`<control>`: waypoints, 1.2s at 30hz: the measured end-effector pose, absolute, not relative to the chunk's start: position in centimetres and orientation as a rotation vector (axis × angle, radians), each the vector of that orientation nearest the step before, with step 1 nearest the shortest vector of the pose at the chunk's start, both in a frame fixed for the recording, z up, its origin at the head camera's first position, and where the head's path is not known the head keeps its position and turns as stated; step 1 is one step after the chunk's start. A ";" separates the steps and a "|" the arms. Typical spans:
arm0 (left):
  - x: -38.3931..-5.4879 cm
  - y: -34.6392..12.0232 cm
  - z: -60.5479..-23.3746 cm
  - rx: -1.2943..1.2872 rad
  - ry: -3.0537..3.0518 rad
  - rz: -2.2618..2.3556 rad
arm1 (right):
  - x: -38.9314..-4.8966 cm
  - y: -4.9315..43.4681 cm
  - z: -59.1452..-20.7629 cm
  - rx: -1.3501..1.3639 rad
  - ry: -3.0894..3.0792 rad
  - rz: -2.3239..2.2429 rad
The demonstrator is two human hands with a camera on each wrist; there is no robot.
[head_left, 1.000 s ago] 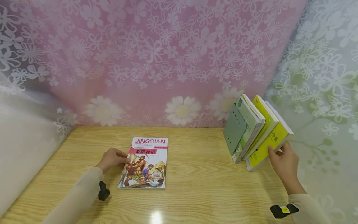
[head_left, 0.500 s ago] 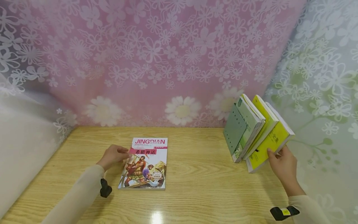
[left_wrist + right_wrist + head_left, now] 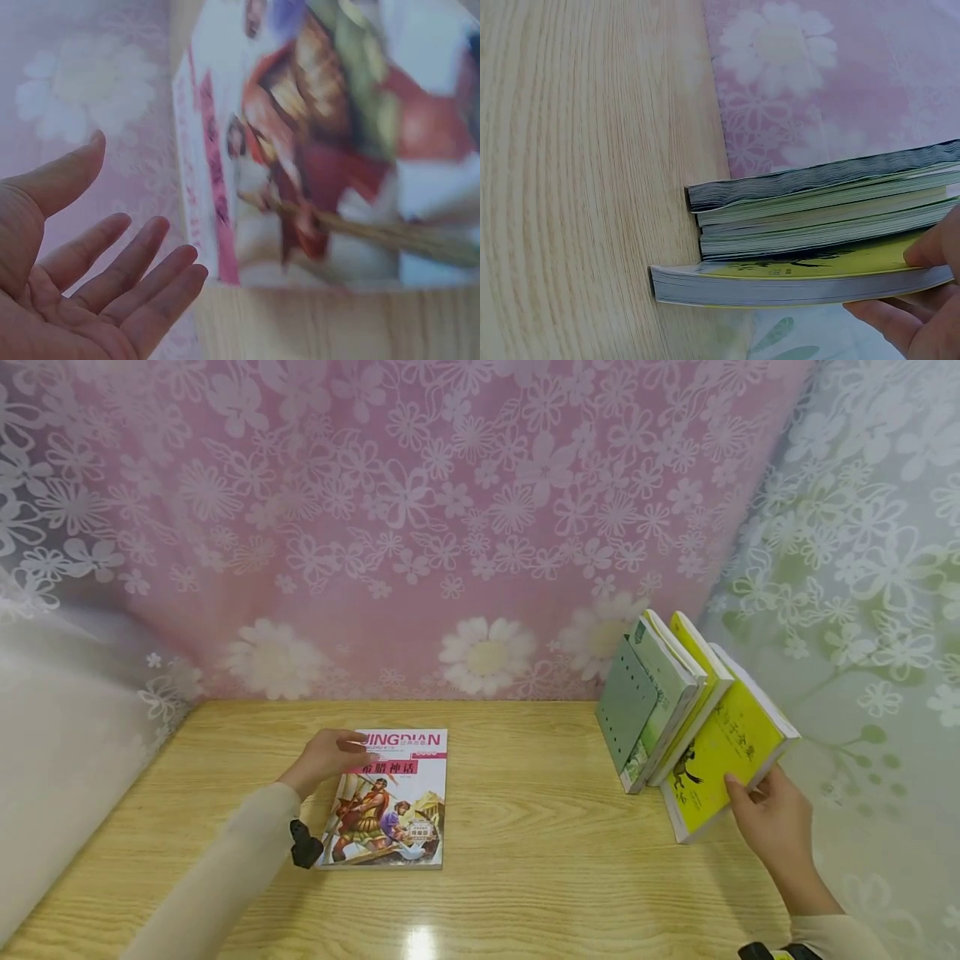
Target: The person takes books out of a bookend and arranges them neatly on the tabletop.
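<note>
A yellow book (image 3: 723, 752) leans outward at the right end of a row of books; my right hand (image 3: 772, 822) pinches its near edge, thumb on the cover. In the right wrist view the fingers press under the same yellow book (image 3: 795, 289), whose end sticks out past its neighbours. On the left, a paperback (image 3: 397, 810) with a white and pink cover and painted figures lies flat. My left hand (image 3: 326, 760) is over its upper left corner. Seen from the left wrist, that hand (image 3: 112, 285) has its fingers spread and nothing in the palm.
A green metal bookend (image 3: 622, 710) with small holes stands left of the row. Between it and the yellow book lean other books (image 3: 667, 693) with green and yellow covers. The wooden table (image 3: 525, 827) meets a pink floral curtain (image 3: 480, 527) behind and a pale one at right.
My right hand has drawn the yellow book toward me and slightly right, showing more of its cover. My left hand has moved from the paperback's left side up over its top corner.
</note>
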State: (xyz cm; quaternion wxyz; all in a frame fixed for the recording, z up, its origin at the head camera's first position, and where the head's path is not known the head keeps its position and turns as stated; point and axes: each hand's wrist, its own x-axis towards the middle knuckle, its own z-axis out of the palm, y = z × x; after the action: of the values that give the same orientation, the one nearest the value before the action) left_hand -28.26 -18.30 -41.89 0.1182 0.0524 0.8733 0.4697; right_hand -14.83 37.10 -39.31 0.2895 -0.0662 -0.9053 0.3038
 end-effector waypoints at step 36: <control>-29.4 -6.1 -38.6 0.403 2.176 1.741 | -11.1 36.8 -38.7 -0.462 -2.430 0.862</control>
State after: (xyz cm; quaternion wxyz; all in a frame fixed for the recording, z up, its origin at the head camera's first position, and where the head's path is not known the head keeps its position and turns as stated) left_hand -29.41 -6.12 -38.60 0.1622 0.1411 0.7627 0.6100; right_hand -11.08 36.81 -38.71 0.2580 -0.1704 -0.8962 0.3180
